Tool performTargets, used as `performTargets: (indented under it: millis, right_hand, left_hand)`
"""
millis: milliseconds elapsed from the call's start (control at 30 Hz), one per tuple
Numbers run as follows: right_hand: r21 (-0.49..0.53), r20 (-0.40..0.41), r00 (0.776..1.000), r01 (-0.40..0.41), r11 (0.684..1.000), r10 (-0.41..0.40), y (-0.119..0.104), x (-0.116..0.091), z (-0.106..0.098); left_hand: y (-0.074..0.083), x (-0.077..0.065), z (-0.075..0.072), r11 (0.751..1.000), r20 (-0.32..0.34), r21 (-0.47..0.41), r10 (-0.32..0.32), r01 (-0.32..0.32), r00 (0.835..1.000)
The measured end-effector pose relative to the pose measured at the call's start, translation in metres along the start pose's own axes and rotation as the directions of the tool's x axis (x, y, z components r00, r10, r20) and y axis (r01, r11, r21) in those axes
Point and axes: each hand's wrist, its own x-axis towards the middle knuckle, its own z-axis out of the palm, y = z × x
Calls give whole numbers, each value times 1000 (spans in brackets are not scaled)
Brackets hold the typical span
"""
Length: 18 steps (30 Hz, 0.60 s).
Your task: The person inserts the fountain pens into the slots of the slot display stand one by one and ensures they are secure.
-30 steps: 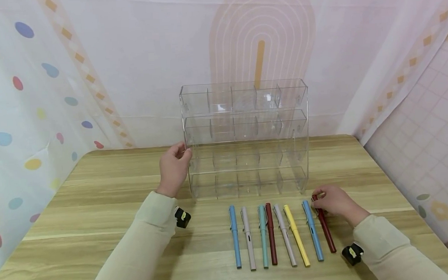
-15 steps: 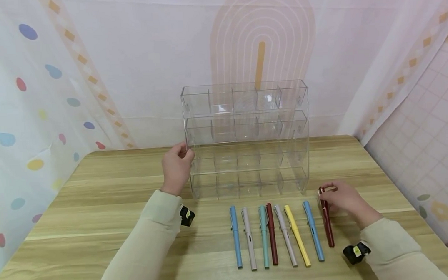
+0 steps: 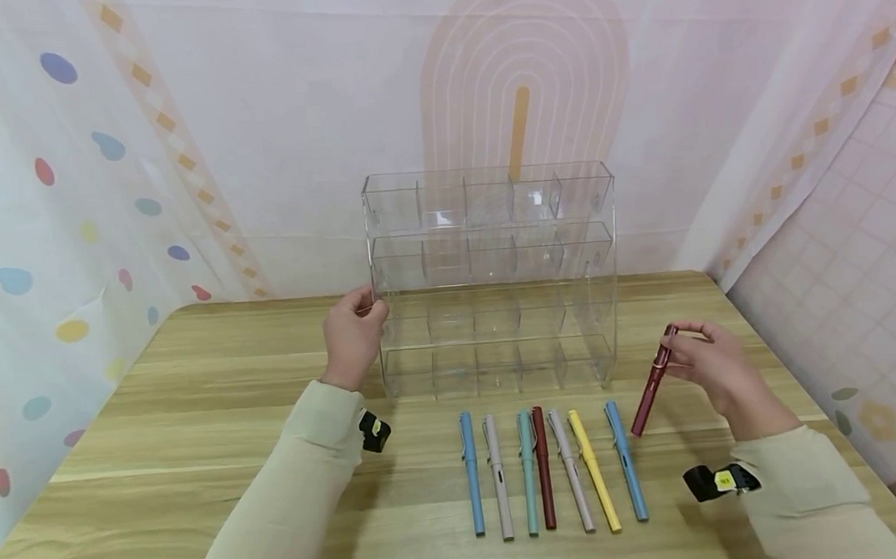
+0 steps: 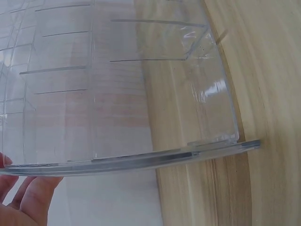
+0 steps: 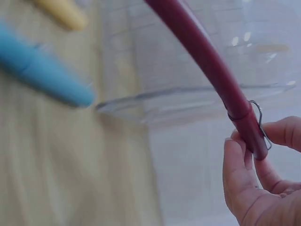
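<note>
A clear acrylic display rack [image 3: 496,354] with tiers of divided compartments stands upright on the table. My left hand [image 3: 351,340] grips its left side panel; in the left wrist view the fingers and thumb lie on either side of the panel edge [image 4: 131,161]. To the right of the rack, my right hand [image 3: 722,376] pinches a dark red pen [image 3: 652,386] by its capped end, above the table. In the right wrist view the metal clip of this red pen [image 5: 214,70] lies by the thumb, and its other end runs out of frame.
On the wooden table [image 3: 221,406], a row of pens lies in front of the rack: blue [image 3: 472,478], grey, teal [image 3: 528,476], dark red [image 3: 543,467], another grey, yellow [image 3: 595,473] and a second blue [image 3: 627,463]. A patterned curtain [image 3: 300,152] hangs behind.
My right hand has lifted the rightmost dark red pen off the table, moving it up and to the right and tilting it the other way. My left hand stays on the rack.
</note>
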Motion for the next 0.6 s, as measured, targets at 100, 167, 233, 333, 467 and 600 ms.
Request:
performTargets:
  millis: [100,167,233,333,467,600]
  right_hand:
    - [131,-2,999,34,991,-34,-12,0,4]
    - [203,5,997,69,977,-72,-19,1,8]
    - [267,19,993,110,957,-119,-26,3,13]
    - [317,35,981,170,933,-191,-36,6,22]
    - [368,22,979,180,912,-202,-49,10,34]
    - [419,-11,982,178,890,-190,-61,15,45]
  left_hand:
    - [-1,1,0,1000,2,-8,-1,1,1000]
    - [-2,2,-1,1000,2,-2,1,-1,1000]
    - [-3,3,-1,1000,3,2,2,-2,1000]
    - [-4,3,-1,1000,5,3,3,-3,1000]
    - [-5,4,-1,1000,8,-9,-1,1,1000]
    - [-6,5,0,1000,13,-14,4,-4,1000]
